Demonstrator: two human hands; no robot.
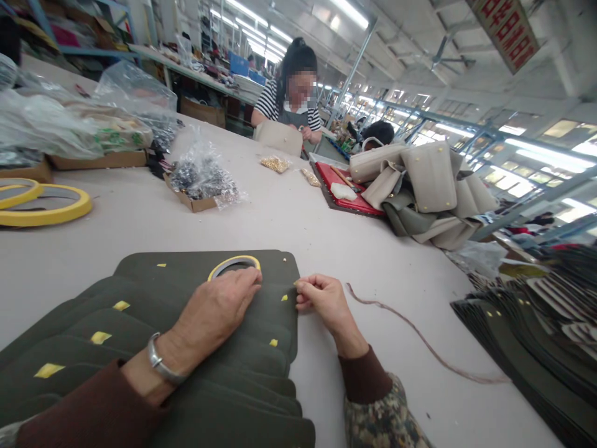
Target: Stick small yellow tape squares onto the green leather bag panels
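Observation:
Dark green panels [186,348] lie overlapped in a stack on the table before me, with small yellow tape pieces [101,337] stuck on them. My left hand [212,314] rests over the top panel, its fingers closed on a roll of yellow tape [233,260] whose lower side they hide. At the panel's right edge, my right hand [324,302] is pinched, thumb against forefinger. A tiny yellowish bit, which looks like tape, shows at its fingertips. Near the top panel's upper right corner sits a small metal stud [285,259].
A thin brown strip [420,330] curls across the table [326,242] at right, near stacked dark panels [522,348]. Larger tape rolls [51,214] and bagged hardware [200,177] lie at left. Beige bags [429,180] pile beside a red board [333,177]. A person [291,102] works opposite.

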